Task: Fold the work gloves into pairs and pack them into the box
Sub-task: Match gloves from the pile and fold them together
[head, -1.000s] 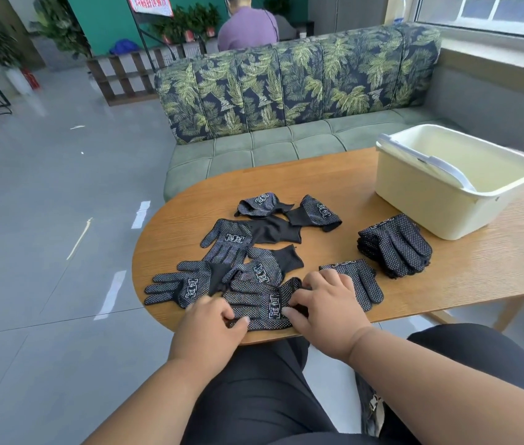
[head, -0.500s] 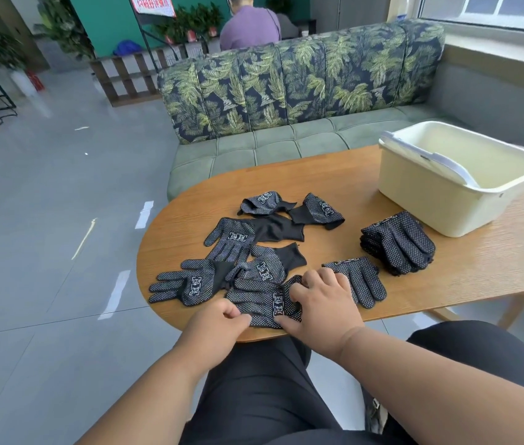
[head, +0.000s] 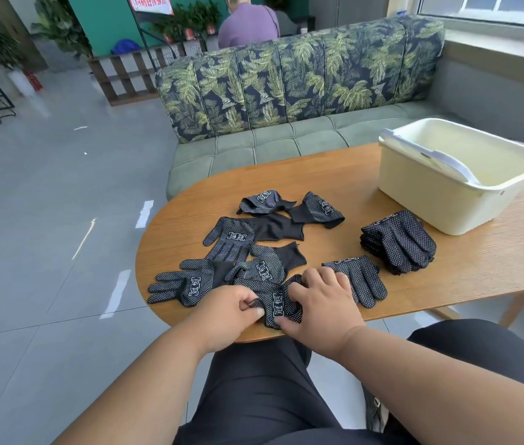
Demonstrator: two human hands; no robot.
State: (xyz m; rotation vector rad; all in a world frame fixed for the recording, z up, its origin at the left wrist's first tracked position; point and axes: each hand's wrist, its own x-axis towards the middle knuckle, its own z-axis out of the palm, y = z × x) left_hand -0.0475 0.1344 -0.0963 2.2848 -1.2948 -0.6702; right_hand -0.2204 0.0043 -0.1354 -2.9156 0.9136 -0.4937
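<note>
A: Dotted work glove [head: 281, 308] at table's [head: 447, 271] near edge; left hand [head: 228, 308] pinches its edge, right hand [head: 324, 300] grips the other side.

B: Looks soft, light, floppy. Take it at the cuff; box [head: 414, 200] well apart.

Wooden table [head: 485, 252], rounded end on my left. On it: cream plastic box [head: 421, 200] at far right; stack of black dotted gloves [head: 398, 242] just beside it; loose gloves [head: 231, 242] scattered near me.
</note>
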